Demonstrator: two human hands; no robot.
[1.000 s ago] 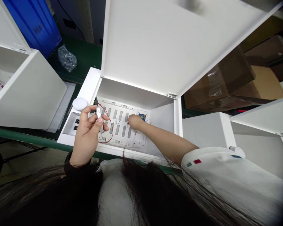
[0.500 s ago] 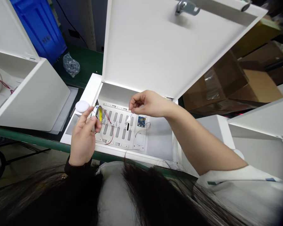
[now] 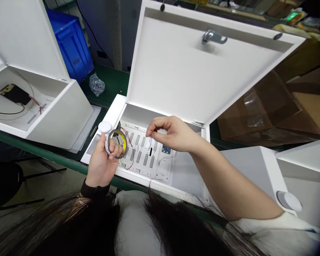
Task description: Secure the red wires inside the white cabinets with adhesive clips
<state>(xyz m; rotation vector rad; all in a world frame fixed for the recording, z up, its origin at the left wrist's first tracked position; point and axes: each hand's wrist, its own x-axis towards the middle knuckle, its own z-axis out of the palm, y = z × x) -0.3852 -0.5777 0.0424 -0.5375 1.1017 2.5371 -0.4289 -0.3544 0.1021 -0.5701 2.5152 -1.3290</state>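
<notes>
Well, the left hand has a roll of tape, with some fingers curled through its hole. The tape stands up on its edge, above the left end of an open white box, and you can see yellow on its inside. The right hand is bent at the wrist, its thumb and first finger pinching a little white scrap. The scrap hangs down from the fingertips over a plate with long holes in it. Just below the scrap, a short black strip lies on the plate. A blue board sits to the right of the strip, partly behind the right hand. A thin red wire bends over the plate, between the tape and the scrap. On the white box's left end is a round white knob, close to the tape. The lid stands up at the back, and a shiny lock sticks out of it. To the left is one more open box, with a black pack inside. Behind that, a blue bin and a clear bag are on the green table.
</notes>
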